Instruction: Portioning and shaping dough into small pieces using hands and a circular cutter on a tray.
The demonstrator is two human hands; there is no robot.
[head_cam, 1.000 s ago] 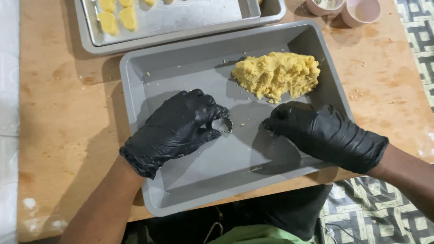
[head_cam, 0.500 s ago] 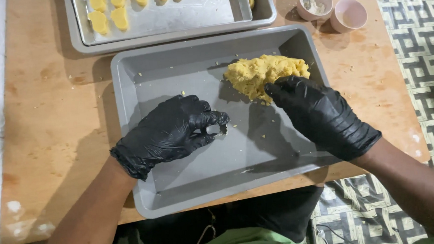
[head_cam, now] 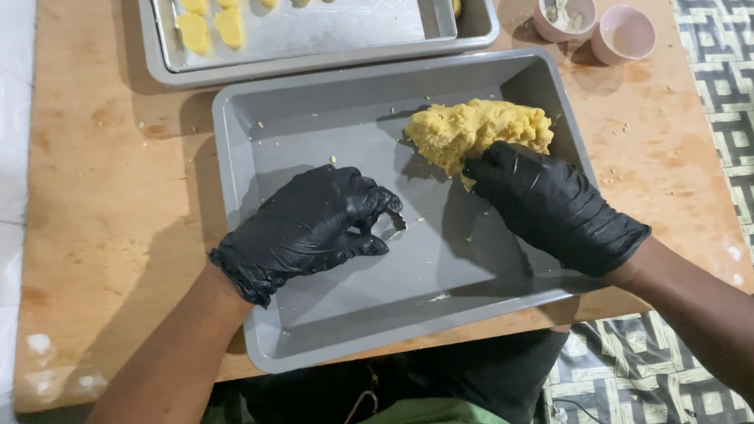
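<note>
Here, 2 black-gloved hands work inside a grey baking pan that sits at the near edge of the wooden tabletop.

Right hand: fingers curled down onto the near edge of a lump of yellow dough, fingertips pressed into it. Whether a piece is already pinched off under the fingers cannot be told. The dough lies in the pan's far right corner, touching the pan floor and close to the right wall.

Left hand: loosely cupped near the pan's middle, fingers curled around a small metal object with a scalloped edge, probably a cutter or mould; only its rim shows.

Dough handling, as a judgement: soft, crumbly, slightly greasy. Surface is rough and loose crumbs are scattered on the pan floor, so it likely breaks rather than stretches. Light in small portions. Best taken from the near edge of the lump with a fingertip pinch; a hard squeeze would crumble it.

Elsewhere: a second metal tray at the far edge carries about 5 visible shaped yellow pieces in rows. 2 small pink bowls stand at the far right corner, just beside each other.
</note>
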